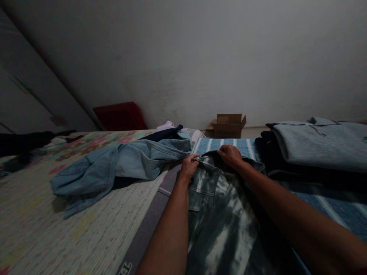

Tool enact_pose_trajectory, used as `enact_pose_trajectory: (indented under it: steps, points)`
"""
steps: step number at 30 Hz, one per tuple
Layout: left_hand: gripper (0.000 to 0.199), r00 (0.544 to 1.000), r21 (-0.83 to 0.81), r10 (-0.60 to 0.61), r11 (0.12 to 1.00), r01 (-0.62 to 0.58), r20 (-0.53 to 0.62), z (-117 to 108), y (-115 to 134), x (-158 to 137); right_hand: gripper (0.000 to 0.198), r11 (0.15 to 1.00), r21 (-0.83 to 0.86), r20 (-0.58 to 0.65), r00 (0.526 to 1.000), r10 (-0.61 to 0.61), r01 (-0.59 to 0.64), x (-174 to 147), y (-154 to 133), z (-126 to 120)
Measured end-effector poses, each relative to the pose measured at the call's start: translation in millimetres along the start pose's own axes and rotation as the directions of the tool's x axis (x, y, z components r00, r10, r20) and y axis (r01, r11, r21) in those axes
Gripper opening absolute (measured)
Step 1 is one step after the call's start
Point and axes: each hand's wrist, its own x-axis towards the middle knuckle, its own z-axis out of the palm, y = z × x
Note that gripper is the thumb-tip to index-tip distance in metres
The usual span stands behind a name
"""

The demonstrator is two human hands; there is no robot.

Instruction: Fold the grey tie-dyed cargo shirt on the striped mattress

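A dark green and white mottled garment [226, 221] lies spread before me, with a pocket-like patch near its upper left. I cannot tell if it is a jacket, a shirt or trousers. My left hand [189, 167] pinches the left end of its top edge. Closed on the same edge, farther to the right, is my right hand [229, 154]. A light blue denim garment [134, 158] lies crumpled just left of my left hand, with dark navy cloth [163, 133] partly under and behind it.
Folded grey clothing [321, 145] rests on black clothing [266, 152] at the right. An open cardboard box [228, 128] and a red object [120, 116] stand by the wall. Beneath the clothes are a patterned sheet [114, 236] and blue striped cloth [329, 206]. Dark clothes [25, 143] lie far left.
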Motion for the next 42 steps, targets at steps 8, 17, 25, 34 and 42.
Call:
enact_pose_trajectory:
  steps: [8, 17, 25, 34, 42]
  points:
    - [0.037, 1.000, 0.001, 0.007, 1.000, -0.007, 0.018, 0.9, 7.6, -1.1, 0.029, 1.000, 0.011, 0.004, 1.000, 0.017, -0.017, -1.4, -1.9, 0.1]
    - [0.025, 0.997, 0.056, 0.072, 0.996, -0.074, 0.039, -1.0, 14.5, 1.6, 0.030, 0.998, -0.024, 0.014, 0.998, -0.055, 0.056, -8.0, -2.0, -14.4]
    - [0.020, 0.995, 0.068, 0.098, 0.993, -0.100, 0.031, -3.4, 15.7, 0.7, 0.053, 0.964, -0.045, 0.148, 0.956, -0.254, 0.263, 9.9, -30.0, -1.1]
    - [0.030, 0.999, -0.023, 0.035, 0.999, -0.034, 0.007, 0.3, 10.3, -1.1, 0.022, 0.996, 0.040, 0.157, 0.984, -0.089, 0.083, 33.4, -19.9, 8.4]
    - [0.036, 0.999, -0.216, -0.038, 0.976, 0.034, -0.014, -2.0, 21.4, -2.8, 0.021, 0.967, 0.254, 0.062, 0.997, -0.036, 0.019, 36.9, -12.7, -3.1]
